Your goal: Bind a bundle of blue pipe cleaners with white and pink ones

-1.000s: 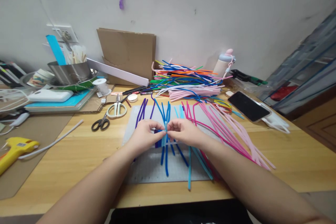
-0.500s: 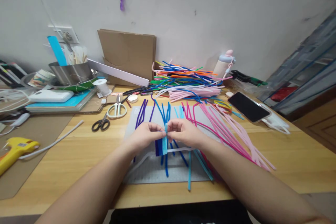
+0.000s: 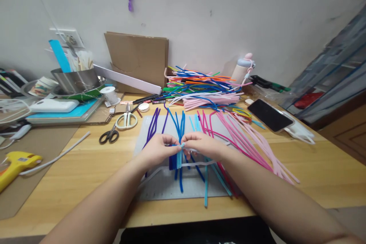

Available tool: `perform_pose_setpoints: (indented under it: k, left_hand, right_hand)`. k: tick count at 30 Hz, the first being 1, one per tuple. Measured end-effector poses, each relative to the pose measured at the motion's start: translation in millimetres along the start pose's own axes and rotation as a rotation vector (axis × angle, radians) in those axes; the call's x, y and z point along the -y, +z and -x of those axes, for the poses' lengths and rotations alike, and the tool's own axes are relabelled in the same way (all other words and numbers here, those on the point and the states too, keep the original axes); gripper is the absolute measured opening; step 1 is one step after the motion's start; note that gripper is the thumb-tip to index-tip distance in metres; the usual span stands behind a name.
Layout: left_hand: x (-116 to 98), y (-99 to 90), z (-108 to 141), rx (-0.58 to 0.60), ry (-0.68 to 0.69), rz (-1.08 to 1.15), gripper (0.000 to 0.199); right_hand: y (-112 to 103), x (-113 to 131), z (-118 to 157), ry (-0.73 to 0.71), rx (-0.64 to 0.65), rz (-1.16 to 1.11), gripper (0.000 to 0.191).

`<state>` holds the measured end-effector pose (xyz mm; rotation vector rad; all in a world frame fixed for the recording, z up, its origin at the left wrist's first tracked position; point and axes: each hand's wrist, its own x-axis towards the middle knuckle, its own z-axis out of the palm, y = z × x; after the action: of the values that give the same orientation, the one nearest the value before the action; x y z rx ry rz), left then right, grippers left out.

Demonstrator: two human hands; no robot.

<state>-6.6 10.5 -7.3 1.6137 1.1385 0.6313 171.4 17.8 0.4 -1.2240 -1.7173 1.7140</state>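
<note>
Fingertips of my left hand [image 3: 162, 145] and my right hand [image 3: 200, 145] meet, pinching a light blue pipe cleaner [image 3: 179, 160] near its upper end. It stands in a row beside purple and dark blue pipe cleaners [image 3: 172, 162], upright against a white cross strand [image 3: 197, 164]. Loose blue pipe cleaners [image 3: 181, 183] poke out below the row and above my fingers. Purple stems [image 3: 153, 126] lie left of my left hand, with pink ones [image 3: 257, 148] fanned out beyond my right wrist. A grey mat [image 3: 160, 190] is underneath. My fingers hide part of the pinch.
A heap of coloured pipe cleaners [image 3: 200, 87] lies at the back by a bottle [image 3: 243, 69]. On the left are two pairs of scissors [image 3: 126, 120] and a yellow glue gun [image 3: 21, 162]. A phone [image 3: 270, 115] rests on the right.
The light blue pipe cleaner's top, upright between my fingers before, is now bent over to the right. My right hand has turned slightly, its lower fingers showing beneath.
</note>
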Motion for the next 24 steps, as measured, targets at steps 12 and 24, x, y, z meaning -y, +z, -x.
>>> perform_pose_setpoints:
  k: [12, 24]
  left_hand:
    - [0.4, -0.3, 1.6, 0.038, -0.010, -0.101, 0.025]
    - [4.0, 1.0, 1.1, 0.075, -0.030, -0.012, 0.027]
  right_hand:
    - [-4.4, -6.4, 0.1, 0.027, 0.149, -0.108, 0.012]
    - [-4.6, -8.8, 0.2, -0.032, 0.198, -0.044, 0.017]
